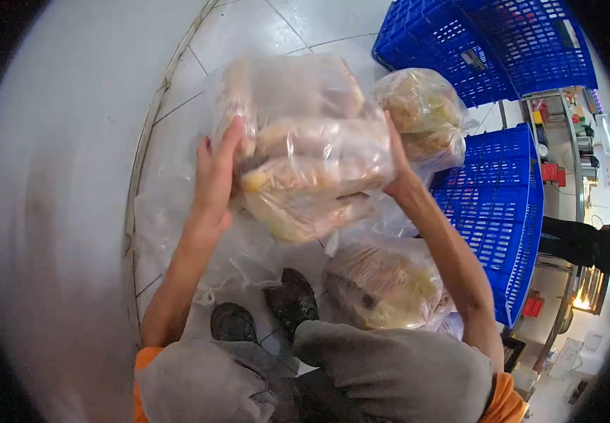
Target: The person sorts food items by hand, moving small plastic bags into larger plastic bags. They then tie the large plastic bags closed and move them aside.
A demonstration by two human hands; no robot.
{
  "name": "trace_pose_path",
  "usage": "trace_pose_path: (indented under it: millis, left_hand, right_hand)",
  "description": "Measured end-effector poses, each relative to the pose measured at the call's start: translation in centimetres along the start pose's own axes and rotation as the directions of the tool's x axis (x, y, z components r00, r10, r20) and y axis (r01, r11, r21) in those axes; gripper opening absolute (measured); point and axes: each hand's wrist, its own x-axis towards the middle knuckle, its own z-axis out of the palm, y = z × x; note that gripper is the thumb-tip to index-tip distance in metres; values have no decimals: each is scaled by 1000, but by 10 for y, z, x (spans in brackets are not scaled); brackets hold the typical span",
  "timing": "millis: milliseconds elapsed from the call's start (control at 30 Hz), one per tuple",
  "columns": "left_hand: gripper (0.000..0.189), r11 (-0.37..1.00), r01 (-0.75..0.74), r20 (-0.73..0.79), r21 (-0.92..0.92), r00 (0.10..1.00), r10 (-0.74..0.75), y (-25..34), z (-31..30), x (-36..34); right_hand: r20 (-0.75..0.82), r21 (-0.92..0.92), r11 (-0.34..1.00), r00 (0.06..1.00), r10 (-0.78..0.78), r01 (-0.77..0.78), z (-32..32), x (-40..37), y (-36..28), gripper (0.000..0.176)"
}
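Between my hands is a large clear plastic bag (319,151) packed with long pale-brown pieces that look like bread; it is held up above the floor and slightly blurred. My left hand (214,173) grips its left side, thumb on the near face. On the right side, my right hand (400,166) presses against the bag, with its fingers partly hidden behind it. A similar filled bag (421,116) sits beyond my right hand. Another filled bag (389,282) rests on the floor below my right forearm.
Two blue perforated plastic crates (488,49) stand at the right, the nearer crate (491,211) beside the bags. Loose clear plastic (171,218) lies on the tiled floor (269,28) at left. A white wall (65,211) runs along the left. Shelving and another person's dark-clothed limb appear far right.
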Motion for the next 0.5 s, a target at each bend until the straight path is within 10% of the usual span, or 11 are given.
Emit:
trace_pose_path:
  millis: [100, 133, 267, 300, 333, 367, 400, 500]
  left_hand:
    - [87, 986, 76, 119, 151, 988, -95, 40, -20, -46]
    - [87, 984, 89, 111, 152, 988, -106, 51, -24, -48]
    - [70, 978, -26, 254, 206, 967, -27, 72, -38, -13]
    - [67, 979, -23, 291, 203, 956, -38, 73, -43, 0]
    - [67, 980, -27, 279, 199, 960, -30, 74, -43, 10]
    - [64, 975, -60, 225, 212, 974, 11, 75, -44, 19]
    - [61, 970, -91, 172, 225, 984, 52, 74, -45, 28]
    - [64, 944, -277, 173, 181, 954, 246, 60, -47, 54]
  right_hand:
    - [53, -408, 901, 989, -136, 145, 30, -56, -21, 63]
    - [24, -168, 986, 1000, 12, -8, 30, -73, -36, 48]
    - [-39, -522, 852, 999, 27, -44, 19, -88, -65, 67]
    - [67, -571, 802, 963, 261, -178, 2, -74, -81, 77]
    - [-86, -698, 697, 986, 146, -164, 11, -72, -88, 83]
    - [-29, -829, 542, 957, -289, 139, 35, -76, -88, 82]
    - [106, -902, 252, 748, -655, 349, 61, -77, -81, 83]
    - [518, -761, -23, 586, -623, 648, 106, -74, -48, 77]
